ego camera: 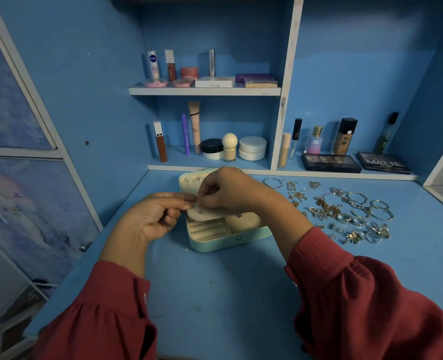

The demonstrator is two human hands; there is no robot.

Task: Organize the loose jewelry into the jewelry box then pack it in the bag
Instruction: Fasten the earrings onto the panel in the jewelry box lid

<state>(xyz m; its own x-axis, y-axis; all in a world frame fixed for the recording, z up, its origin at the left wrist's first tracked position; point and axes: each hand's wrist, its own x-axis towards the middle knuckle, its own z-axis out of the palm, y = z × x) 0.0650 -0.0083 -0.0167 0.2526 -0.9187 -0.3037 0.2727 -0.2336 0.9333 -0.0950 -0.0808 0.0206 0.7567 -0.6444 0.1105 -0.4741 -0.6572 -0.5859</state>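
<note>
1. On the blue bench [215,294], head view: a mint jewelry box [225,237] lies open, lid raised toward the shelves.
2. Left hand [152,219] has its fingers [181,198] curled, pinching the edge of a cream insert panel [202,214] above the box.
3. Right hand [230,190] pinches a tiny item at that same panel edge; the item is too small to identify.
4. Loose jewelry [345,211] lies spread on the bench, right of the box.
5. Cosmetics [210,146] stand on the shelves behind.
</note>
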